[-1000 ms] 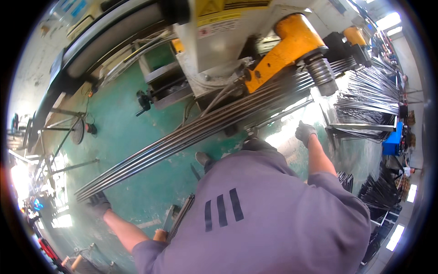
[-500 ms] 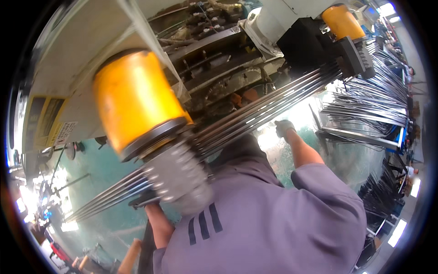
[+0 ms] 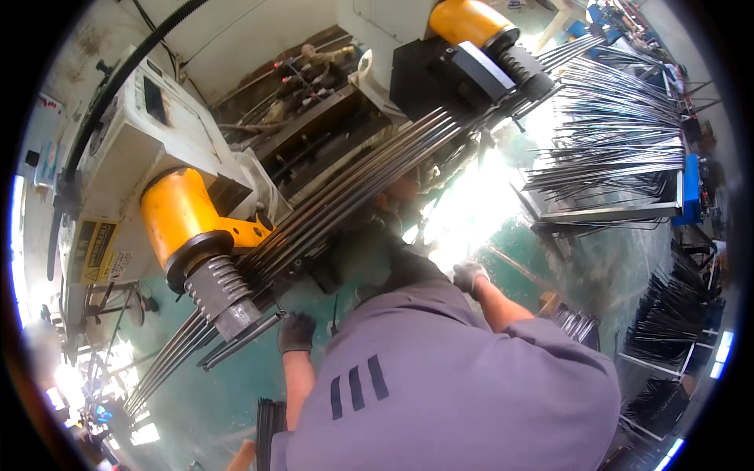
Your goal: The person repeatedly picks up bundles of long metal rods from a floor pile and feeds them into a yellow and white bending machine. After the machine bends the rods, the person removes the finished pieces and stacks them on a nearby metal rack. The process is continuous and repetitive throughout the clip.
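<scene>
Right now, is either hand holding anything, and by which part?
Left hand grips a single metal rod at its near end. Right hand is closed, but what it holds cannot be told.

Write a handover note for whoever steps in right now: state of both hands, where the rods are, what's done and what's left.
Left hand: gloved, closed beside the lower end of the bundle of long metal rods; whether its grip is on a rod cannot be told.
Right hand: gloved, held low over the green floor, apart from the bundle; nothing visible in it.
Rods: lying as a bundle across the machine, under both yellow press heads.
Done: bundle is laid in the machine.
Left: rods are not yet out; bent rods are stacked on the rack at right.
</scene>
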The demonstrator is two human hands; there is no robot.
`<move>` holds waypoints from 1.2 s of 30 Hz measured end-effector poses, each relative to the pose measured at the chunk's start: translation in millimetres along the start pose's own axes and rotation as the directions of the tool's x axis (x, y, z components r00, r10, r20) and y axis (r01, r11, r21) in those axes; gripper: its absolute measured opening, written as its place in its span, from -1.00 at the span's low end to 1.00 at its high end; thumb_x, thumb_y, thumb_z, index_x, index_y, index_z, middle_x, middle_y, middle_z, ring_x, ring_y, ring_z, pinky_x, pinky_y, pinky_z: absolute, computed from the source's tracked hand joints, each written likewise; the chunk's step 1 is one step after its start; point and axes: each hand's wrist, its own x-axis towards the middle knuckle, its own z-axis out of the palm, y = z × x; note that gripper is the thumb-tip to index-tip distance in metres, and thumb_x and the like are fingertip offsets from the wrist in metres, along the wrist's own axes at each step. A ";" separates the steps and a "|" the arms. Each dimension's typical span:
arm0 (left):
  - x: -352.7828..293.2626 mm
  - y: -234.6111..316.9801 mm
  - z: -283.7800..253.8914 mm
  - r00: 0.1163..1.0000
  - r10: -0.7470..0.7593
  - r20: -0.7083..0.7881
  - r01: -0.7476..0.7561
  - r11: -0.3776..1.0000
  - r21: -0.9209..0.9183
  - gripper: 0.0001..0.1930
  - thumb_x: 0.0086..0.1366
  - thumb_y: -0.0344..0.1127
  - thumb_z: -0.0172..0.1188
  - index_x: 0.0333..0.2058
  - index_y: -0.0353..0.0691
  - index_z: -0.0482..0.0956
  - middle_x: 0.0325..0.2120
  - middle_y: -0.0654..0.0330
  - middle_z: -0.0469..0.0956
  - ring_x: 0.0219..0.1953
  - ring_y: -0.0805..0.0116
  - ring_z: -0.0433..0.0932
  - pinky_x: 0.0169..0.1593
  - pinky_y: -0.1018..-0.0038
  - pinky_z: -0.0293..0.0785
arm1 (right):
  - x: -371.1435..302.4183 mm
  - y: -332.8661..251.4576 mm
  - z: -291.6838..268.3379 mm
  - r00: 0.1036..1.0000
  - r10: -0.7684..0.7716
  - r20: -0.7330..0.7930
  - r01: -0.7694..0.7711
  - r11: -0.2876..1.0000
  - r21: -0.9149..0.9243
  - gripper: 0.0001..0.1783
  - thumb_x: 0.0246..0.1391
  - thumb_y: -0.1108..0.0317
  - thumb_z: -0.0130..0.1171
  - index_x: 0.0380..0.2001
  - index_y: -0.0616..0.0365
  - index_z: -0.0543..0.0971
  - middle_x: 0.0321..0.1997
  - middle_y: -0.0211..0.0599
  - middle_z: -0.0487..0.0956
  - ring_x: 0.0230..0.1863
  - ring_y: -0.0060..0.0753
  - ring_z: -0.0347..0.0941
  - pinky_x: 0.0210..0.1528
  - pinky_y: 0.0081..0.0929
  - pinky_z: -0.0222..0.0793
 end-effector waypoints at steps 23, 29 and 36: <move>-76.5 -106.5 22.5 0.624 -0.775 0.101 -0.772 -0.592 0.232 -0.58 0.42 -0.16 -0.21 0.03 -0.34 0.44 0.03 -0.02 0.46 0.13 0.08 0.40 0.23 0.13 0.26 | -31.5 -99.9 -302.5 0.798 0.268 -0.539 0.595 -0.488 0.639 -0.58 0.13 0.12 0.21 -0.20 0.33 0.54 -0.27 -0.25 0.59 -0.30 -0.44 0.53 -0.29 -0.50 0.45; -132.2 -158.3 104.8 0.159 -0.984 -0.076 -0.372 0.011 -0.928 -0.58 0.40 -0.19 -0.18 0.06 -0.36 0.39 0.04 0.00 0.45 0.05 0.14 0.45 0.12 0.24 0.39 | -18.0 -137.4 -362.1 0.818 0.100 -0.566 0.341 -0.878 0.337 -0.65 0.26 0.24 0.03 0.01 0.22 0.38 -0.22 -0.18 0.51 -0.17 -0.25 0.48 -0.06 -0.16 0.48; -163.4 -140.4 33.4 0.146 -0.989 0.023 -0.299 -0.066 -0.952 -0.66 0.37 -0.29 -0.13 -0.01 -0.40 0.41 -0.06 -0.03 0.46 -0.05 0.10 0.45 0.01 0.19 0.40 | -6.7 -144.7 -371.7 0.820 0.117 -0.560 0.289 -0.930 0.229 -0.80 0.26 0.26 0.01 -0.34 0.17 0.40 -0.54 -0.36 0.42 -0.52 -0.33 0.41 -0.31 -0.24 0.49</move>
